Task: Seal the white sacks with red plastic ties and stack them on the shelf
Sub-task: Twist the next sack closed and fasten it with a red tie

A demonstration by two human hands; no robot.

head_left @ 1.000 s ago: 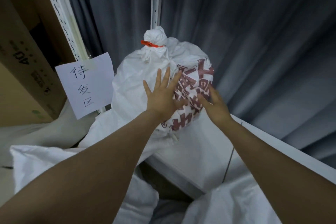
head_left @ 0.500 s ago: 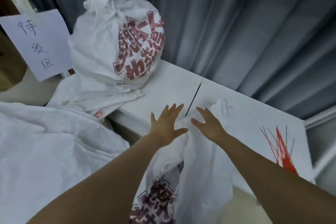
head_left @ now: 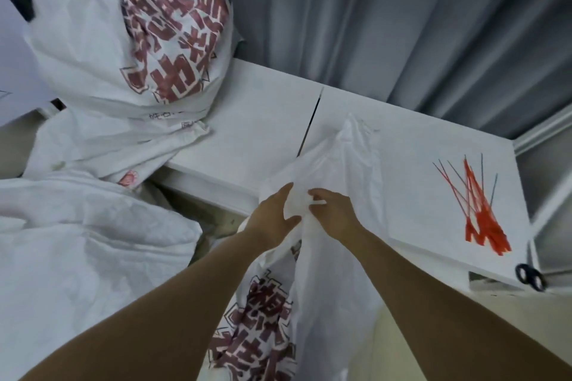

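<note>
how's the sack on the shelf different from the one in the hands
The sack on the shelf sits full and rounded with no hand on it; the sack in front hangs lower against the shelf edge, its limp top gathered by the left hand and right hand. Both are white with dark red print.

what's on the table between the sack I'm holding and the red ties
Nothing: the head view shows only bare white tabletop between the open sack and the red ties.

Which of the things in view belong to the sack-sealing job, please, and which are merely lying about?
Part of the job:
- open sack, its neck gathered by the left hand and right hand
- red ties
- filled sack on the shelf

Lying about:
- scissors
- grey curtain
</note>
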